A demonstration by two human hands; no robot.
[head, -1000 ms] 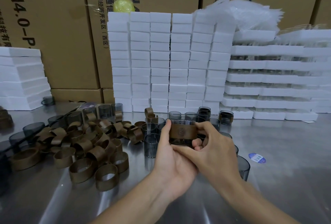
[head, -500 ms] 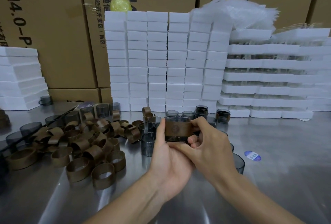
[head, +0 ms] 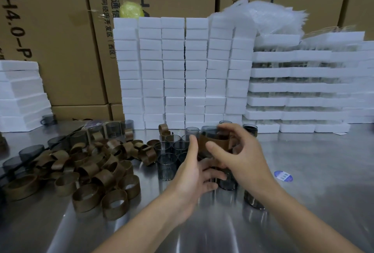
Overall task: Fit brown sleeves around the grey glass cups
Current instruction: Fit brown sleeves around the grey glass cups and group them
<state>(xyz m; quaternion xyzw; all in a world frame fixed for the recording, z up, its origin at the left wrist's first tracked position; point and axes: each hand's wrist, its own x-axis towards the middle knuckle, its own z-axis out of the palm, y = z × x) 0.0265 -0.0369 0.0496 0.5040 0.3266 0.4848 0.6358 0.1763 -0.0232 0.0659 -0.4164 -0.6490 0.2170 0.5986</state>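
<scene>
Above the steel table I hold a grey glass cup with a brown sleeve round it. My right hand grips it, fingers curled over the far rim and thumb on the sleeve's front. My left hand sits below and to the left, its fingers stretched out under the cup and its thumb upright beside the sleeve. A loose pile of brown sleeves lies to the left. Several bare grey cups stand just left of my hands.
White foam blocks and foam trays are stacked along the back, in front of big cartons. A sleeved cup stands behind my right hand, and a dark cup by my right forearm. A blue sticker lies to the right.
The sleeved cup has moved up and away from me in my right hand. My left hand has loosened from under it, fingers now stretched out below.
</scene>
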